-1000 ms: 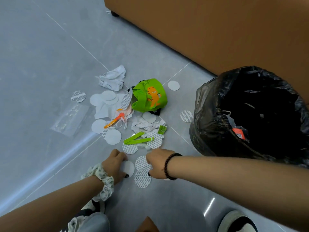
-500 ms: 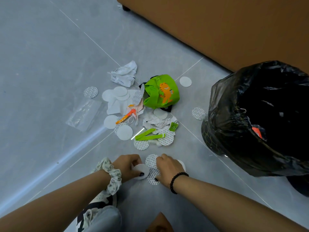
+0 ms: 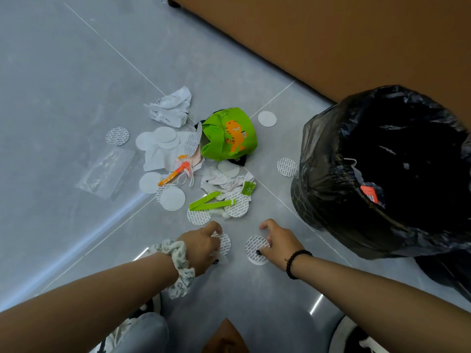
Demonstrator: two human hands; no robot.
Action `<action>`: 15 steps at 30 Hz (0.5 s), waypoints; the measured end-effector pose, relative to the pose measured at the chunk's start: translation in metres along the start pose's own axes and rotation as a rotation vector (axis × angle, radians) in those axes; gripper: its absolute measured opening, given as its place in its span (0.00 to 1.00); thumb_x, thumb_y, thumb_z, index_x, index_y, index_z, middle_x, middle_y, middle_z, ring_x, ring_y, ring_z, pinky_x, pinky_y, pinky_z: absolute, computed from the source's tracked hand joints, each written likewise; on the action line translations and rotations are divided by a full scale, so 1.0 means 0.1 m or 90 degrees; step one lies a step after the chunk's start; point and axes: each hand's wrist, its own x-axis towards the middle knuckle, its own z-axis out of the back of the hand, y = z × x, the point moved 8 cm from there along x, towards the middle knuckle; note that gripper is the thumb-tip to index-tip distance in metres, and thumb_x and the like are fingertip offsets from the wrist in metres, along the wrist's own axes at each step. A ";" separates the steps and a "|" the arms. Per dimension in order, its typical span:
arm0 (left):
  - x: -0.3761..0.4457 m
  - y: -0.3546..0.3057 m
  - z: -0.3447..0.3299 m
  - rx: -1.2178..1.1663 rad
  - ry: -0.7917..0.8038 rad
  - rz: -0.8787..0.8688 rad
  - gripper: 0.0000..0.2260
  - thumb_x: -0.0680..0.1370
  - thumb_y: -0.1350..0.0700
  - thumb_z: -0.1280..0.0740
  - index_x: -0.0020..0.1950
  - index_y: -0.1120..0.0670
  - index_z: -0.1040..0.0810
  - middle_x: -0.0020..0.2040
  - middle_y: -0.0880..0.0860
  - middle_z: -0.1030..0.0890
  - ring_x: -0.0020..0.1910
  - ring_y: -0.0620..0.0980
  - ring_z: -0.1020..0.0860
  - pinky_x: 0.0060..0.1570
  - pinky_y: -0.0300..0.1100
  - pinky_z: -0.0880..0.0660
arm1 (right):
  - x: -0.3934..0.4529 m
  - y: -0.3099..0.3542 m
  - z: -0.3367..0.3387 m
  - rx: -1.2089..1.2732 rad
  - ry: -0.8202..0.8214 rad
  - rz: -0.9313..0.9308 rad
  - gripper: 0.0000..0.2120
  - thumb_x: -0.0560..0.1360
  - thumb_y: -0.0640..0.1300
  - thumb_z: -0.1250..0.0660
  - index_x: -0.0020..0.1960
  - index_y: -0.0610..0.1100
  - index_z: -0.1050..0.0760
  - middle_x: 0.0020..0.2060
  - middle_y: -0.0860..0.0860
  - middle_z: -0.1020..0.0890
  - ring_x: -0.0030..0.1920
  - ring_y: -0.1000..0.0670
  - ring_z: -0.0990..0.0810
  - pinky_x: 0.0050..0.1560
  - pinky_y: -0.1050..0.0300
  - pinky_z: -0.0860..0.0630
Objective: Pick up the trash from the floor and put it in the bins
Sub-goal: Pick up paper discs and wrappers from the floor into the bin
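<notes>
A pile of trash lies on the grey floor: several white round seal discs, a crumpled green bag with an orange cat (image 3: 229, 135), crumpled white paper (image 3: 172, 108), green strips (image 3: 211, 203) and an orange stick (image 3: 173, 174). My left hand (image 3: 202, 247) curls its fingers round a printed disc (image 3: 224, 242) close to the floor. My right hand (image 3: 279, 242) pinches another printed disc (image 3: 256, 248), with a plain white disc under it. The bin lined with a black bag (image 3: 328, 174) stands to the right of the pile, open at the top.
A brown cabinet wall (image 3: 331, 39) runs along the back right. A clear plastic sleeve (image 3: 105, 171) lies left of the pile. Single discs lie apart at the left (image 3: 117, 136), near the cabinet (image 3: 267, 119) and by the bin (image 3: 287, 167). My shoes and knee show at the bottom edge.
My hands have moved apart, each taking a disc from the small stack that lay between them. The view has shifted slightly, bringing the bin further left.
</notes>
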 end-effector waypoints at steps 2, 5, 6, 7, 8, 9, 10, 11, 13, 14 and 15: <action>0.08 -0.05 0.01 0.043 -0.005 -0.020 0.11 0.75 0.55 0.35 0.54 0.57 0.21 0.70 0.53 0.34 0.50 0.58 0.21 0.47 0.46 0.23 | 0.00 -0.04 -0.02 -0.037 0.006 -0.001 0.22 0.72 0.45 0.30 0.63 0.51 0.33 0.51 0.49 0.22 0.51 0.48 0.22 0.53 0.56 0.25; 0.15 0.00 -0.05 0.094 0.052 0.007 0.15 0.77 0.53 0.36 0.62 0.56 0.26 0.72 0.51 0.39 0.55 0.57 0.23 0.51 0.46 0.25 | 0.02 -0.04 -0.09 -0.060 0.006 0.026 0.16 0.74 0.44 0.32 0.60 0.49 0.30 0.59 0.50 0.23 0.57 0.48 0.24 0.57 0.56 0.26; 0.16 0.02 -0.07 0.098 0.065 0.021 0.16 0.77 0.53 0.36 0.64 0.55 0.28 0.72 0.51 0.39 0.55 0.56 0.23 0.51 0.45 0.26 | 0.02 -0.03 -0.11 -0.069 0.007 0.037 0.14 0.74 0.44 0.32 0.59 0.48 0.28 0.59 0.50 0.24 0.58 0.49 0.24 0.57 0.56 0.27; 0.17 0.06 -0.09 0.093 0.070 0.036 0.17 0.77 0.52 0.36 0.65 0.54 0.29 0.70 0.50 0.38 0.55 0.54 0.23 0.51 0.44 0.26 | 0.03 -0.02 -0.11 -0.074 0.007 0.045 0.13 0.74 0.43 0.32 0.58 0.47 0.28 0.59 0.50 0.24 0.58 0.49 0.25 0.58 0.57 0.27; 0.17 0.10 -0.11 0.084 0.072 0.050 0.17 0.77 0.52 0.36 0.65 0.54 0.30 0.69 0.50 0.38 0.54 0.54 0.23 0.51 0.44 0.26 | 0.04 -0.02 -0.11 -0.076 0.007 0.051 0.13 0.74 0.43 0.32 0.58 0.47 0.27 0.59 0.50 0.25 0.58 0.49 0.25 0.57 0.57 0.27; 0.17 0.14 -0.14 0.071 0.074 0.064 0.18 0.77 0.52 0.36 0.65 0.53 0.30 0.67 0.51 0.37 0.54 0.53 0.23 0.51 0.44 0.26 | 0.04 -0.01 -0.11 -0.075 0.002 0.056 0.12 0.74 0.42 0.32 0.57 0.46 0.27 0.58 0.50 0.25 0.58 0.49 0.26 0.57 0.57 0.27; 0.17 0.19 -0.16 0.055 0.079 0.078 0.18 0.76 0.51 0.35 0.65 0.53 0.30 0.66 0.51 0.37 0.54 0.53 0.23 0.52 0.44 0.25 | 0.04 0.00 -0.10 -0.076 -0.007 0.063 0.12 0.74 0.42 0.32 0.56 0.46 0.28 0.58 0.50 0.27 0.58 0.49 0.26 0.56 0.57 0.28; 0.17 0.24 -0.18 0.036 0.081 0.089 0.18 0.76 0.51 0.35 0.65 0.52 0.30 0.65 0.51 0.37 0.54 0.53 0.24 0.53 0.46 0.25 | 0.03 0.01 -0.09 -0.081 -0.018 0.071 0.11 0.73 0.41 0.32 0.54 0.47 0.28 0.56 0.50 0.28 0.58 0.49 0.27 0.56 0.56 0.28; 0.16 0.32 -0.20 -0.003 0.072 0.110 0.18 0.74 0.50 0.33 0.63 0.52 0.29 0.63 0.51 0.36 0.54 0.54 0.24 0.53 0.47 0.25 | 0.02 0.04 -0.08 -0.104 -0.039 0.092 0.10 0.73 0.41 0.31 0.51 0.48 0.30 0.55 0.50 0.30 0.58 0.49 0.30 0.56 0.56 0.28; 0.15 0.35 -0.20 -0.022 0.064 0.120 0.18 0.73 0.50 0.32 0.61 0.52 0.29 0.61 0.51 0.35 0.53 0.54 0.24 0.52 0.47 0.25 | 0.02 0.06 -0.09 -0.114 -0.041 0.100 0.11 0.73 0.41 0.31 0.50 0.49 0.31 0.55 0.50 0.29 0.58 0.49 0.31 0.56 0.56 0.28; 0.14 0.38 -0.19 -0.041 0.055 0.129 0.18 0.72 0.50 0.31 0.59 0.52 0.30 0.60 0.51 0.34 0.52 0.54 0.24 0.51 0.47 0.25 | 0.01 0.07 -0.09 -0.118 -0.036 0.102 0.11 0.73 0.41 0.32 0.48 0.49 0.34 0.55 0.49 0.28 0.58 0.49 0.31 0.56 0.55 0.29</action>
